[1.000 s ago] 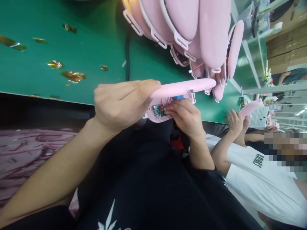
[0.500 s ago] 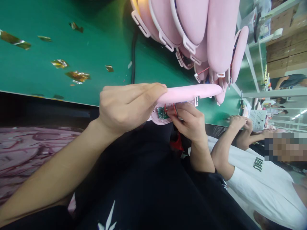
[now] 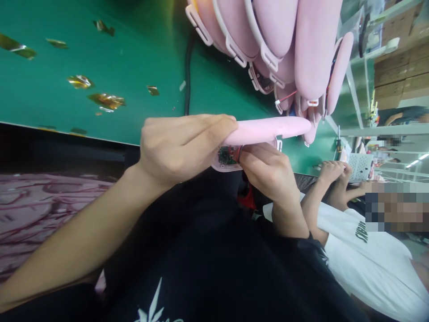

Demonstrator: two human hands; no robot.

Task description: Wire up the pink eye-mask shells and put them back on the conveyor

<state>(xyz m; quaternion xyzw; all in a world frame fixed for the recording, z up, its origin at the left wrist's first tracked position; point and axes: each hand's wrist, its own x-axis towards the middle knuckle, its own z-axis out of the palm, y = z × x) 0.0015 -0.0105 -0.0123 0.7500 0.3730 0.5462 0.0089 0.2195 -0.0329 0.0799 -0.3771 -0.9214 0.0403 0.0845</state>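
My left hand [image 3: 182, 150] is wrapped round the end of a pink plastic housing [image 3: 268, 129], its thumb lying along the upper shell. The two halves stand partly apart. In the gap shows a green circuit board [image 3: 225, 155] set in the lower half, with thin red and dark wires [image 3: 238, 153] running from it. My right hand [image 3: 270, 172] reaches in from the other side, fingertips pinched at these wires inside the gap. The fingertips are partly hidden by the upper shell.
Several more pink housings [image 3: 315, 49] are piled on the green table [image 3: 134, 53] beyond my hands. Scraps of golden film [image 3: 107, 100] and a black cable [image 3: 187, 80] lie there too. On the right a co-worker in a white shirt [image 3: 368, 250] sits close by.
My right hand has shifted slightly, drawing the wires closer to the board. The gap between the shells looks a little narrower. My left hand keeps its hold.
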